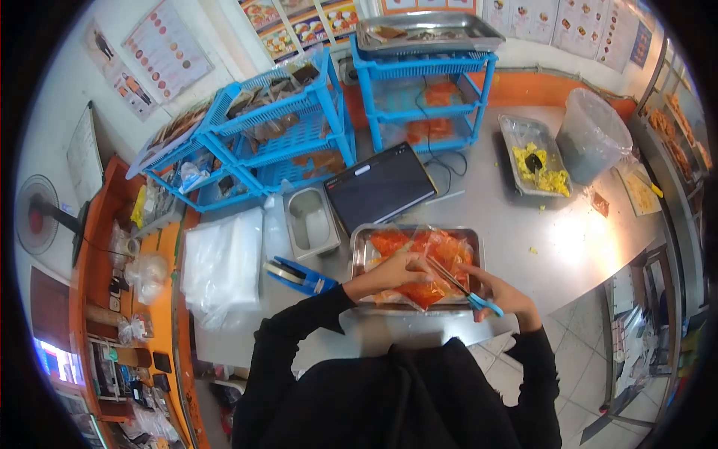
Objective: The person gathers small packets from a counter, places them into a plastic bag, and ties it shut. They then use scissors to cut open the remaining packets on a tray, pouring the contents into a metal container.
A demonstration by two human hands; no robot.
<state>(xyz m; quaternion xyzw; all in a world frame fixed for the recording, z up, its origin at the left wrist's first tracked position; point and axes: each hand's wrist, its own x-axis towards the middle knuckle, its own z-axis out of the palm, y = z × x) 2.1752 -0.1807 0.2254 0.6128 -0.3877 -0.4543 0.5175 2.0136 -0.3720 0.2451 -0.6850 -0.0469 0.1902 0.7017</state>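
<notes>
**Carefully pinching plastic, with the blades lying close to the fingers**

Right now the left hand (pixel 396 271) is narrowing to a pinch on the clear plastic of one packet, above the packet tray (pixel 359 251). The right hand (pixel 505 293) is gripping the scissors (pixel 486 304) by their blue handles, over the right side of that tray, with the blades pointing toward the left fingertips. The orange-red packets (pixel 422 294) are lying heaped inside the packet tray, which is resting on the table (pixel 508 217).

Working well here is calling, in my judgement, for drawing the plastic taut, holding the fingertips clear of the blade line and keeping the tips away from neighbouring packets. Staying over the tray would be helping with any drips.

Counting the rest, one dark screen (pixel 381 187) is leaning just beyond the packet tray, one small steel pan (pixel 310 217) is sitting beyond its left end, and one tape dispenser (pixel 310 282) is standing to its left. One tray of yellow food (pixel 523 131) and one clear bucket (pixel 594 142) are standing beyond it to the right. One pair of scissors is showing; the packets are overlapping too much for counting.
</notes>
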